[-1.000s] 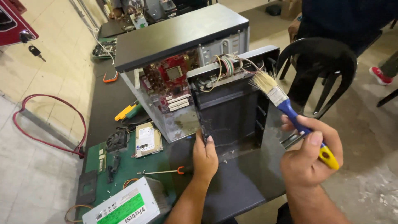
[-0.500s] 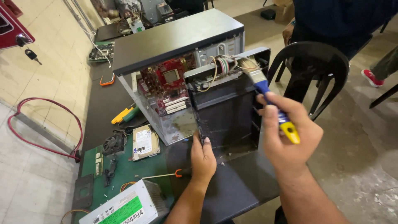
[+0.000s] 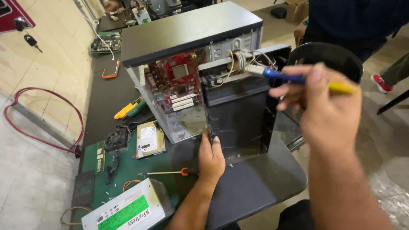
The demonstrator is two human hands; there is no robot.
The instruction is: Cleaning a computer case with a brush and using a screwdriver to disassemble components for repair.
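One view only, worn on the person's head, looking steeply down and forward over both forearms. It sits close: the right hand point(image 3: 324, 106) fills the right side, the left hand point(image 3: 211, 159) lies lower centre. The opened computer case point(image 3: 191, 76) stands mid-frame, the dark table point(image 3: 255, 187) runs away to the upper left, tiled floor shows on both sides. No second view shares this scene.

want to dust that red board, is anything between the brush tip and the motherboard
Yes. The brush in the right hand has its bristle end at the tangle of cables near the drive bay. Those cables lie between it and the red motherboard. The left hand grips the case edge lower down, clear of that path.
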